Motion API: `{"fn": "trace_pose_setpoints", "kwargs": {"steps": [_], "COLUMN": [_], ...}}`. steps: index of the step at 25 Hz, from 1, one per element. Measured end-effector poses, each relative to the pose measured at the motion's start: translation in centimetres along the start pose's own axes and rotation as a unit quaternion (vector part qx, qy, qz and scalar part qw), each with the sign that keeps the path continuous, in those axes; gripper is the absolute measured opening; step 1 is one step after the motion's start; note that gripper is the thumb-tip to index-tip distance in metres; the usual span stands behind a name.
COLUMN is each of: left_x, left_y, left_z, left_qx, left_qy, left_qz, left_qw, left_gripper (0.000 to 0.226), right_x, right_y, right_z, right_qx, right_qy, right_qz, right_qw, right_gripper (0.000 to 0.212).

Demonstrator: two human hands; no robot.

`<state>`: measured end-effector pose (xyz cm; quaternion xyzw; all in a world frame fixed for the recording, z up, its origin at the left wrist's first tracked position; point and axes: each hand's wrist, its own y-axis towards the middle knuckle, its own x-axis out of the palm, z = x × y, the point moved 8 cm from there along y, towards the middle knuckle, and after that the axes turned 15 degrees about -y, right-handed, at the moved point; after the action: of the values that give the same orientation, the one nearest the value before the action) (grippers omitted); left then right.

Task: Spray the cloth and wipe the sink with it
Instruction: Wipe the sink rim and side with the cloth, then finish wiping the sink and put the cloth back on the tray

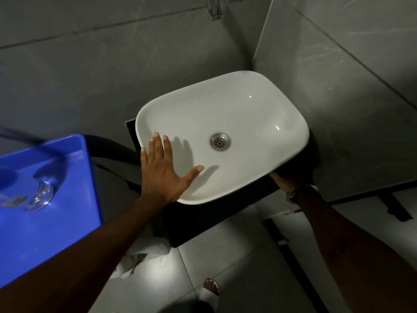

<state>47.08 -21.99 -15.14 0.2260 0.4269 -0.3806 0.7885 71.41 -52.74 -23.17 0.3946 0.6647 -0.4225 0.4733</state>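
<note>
Sink (237, 109) is the landmark: a white basin with rounded corners, standing on a dark worktop (194, 224) in the corner of grey tiled walls. Its long axis runs from the near-left corner to the far-right corner, and the metal drain (220, 142) sits a little right of its middle. A tap (215, 7) hangs above its far side.

Left hand (161, 170) lies flat and open on the near-left rim of the sink, fingers spread and reaching into the bowl; it holds nothing. Right hand (281, 180) is at the near-right edge of the sink, mostly hidden in shadow under the rim, with a watch on the wrist; I cannot tell if it is open or closed. The two hands are well apart, one at each near corner.

No cloth is in either hand. A crumpled white fabric (144, 256) lies on the floor below the sink, on its near-left side, partly hidden by the left forearm; it may be the cloth, but this is not sure. I see no spray bottle clearly. Left of the sink there is a blue tub (45, 222) with some clear, blurred object (41, 196) on it.

If the fabric is the cloth, it lies down and back from both hands, and the left hand is nearer to it. Spraying is, I judge, not yet begun.
</note>
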Motion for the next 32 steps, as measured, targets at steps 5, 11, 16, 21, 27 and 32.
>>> {"fn": "trace_pose_setpoints", "kwargs": {"steps": [5,11,16,21,27,32], "left_x": [-0.5,-1.2,-1.6,-3.5,-10.8,-17.0], "left_y": [0.0,-0.4,-6.6,-14.8,-18.6,-19.6], "left_z": [0.3,1.1,-1.5,-9.3,-12.4,-22.4], "left_qx": [0.002,0.008,0.027,-0.120,-0.216,-0.269], "left_qy": [-0.021,-0.058,-0.129,-0.238,-0.664,-0.684], "left_qz": [0.001,-0.039,-0.115,-0.173,-0.248,-0.124], "left_qw": [1.000,0.998,0.985,0.948,0.672,0.666], "left_gripper": [0.120,0.117,0.106,0.076,0.041,0.028], "right_x": [2.6,9.6,10.2,6.5,2.6,4.8], "right_y": [-7.4,-24.2,-28.9,-28.1,-31.4,-33.4], "right_z": [-5.4,-19.4,-24.7,-26.4,-34.7,-44.4], "right_qx": [0.056,-0.072,-0.164,-0.097,0.049,0.037], "right_qy": [-0.133,-0.120,-0.204,-0.055,0.498,0.521], "right_qz": [0.024,-0.012,0.002,-0.055,-0.222,-0.308], "right_qw": [0.989,0.990,0.965,0.992,0.837,0.795], "right_gripper": [0.106,0.115,0.065,0.038,0.028,0.026]}}
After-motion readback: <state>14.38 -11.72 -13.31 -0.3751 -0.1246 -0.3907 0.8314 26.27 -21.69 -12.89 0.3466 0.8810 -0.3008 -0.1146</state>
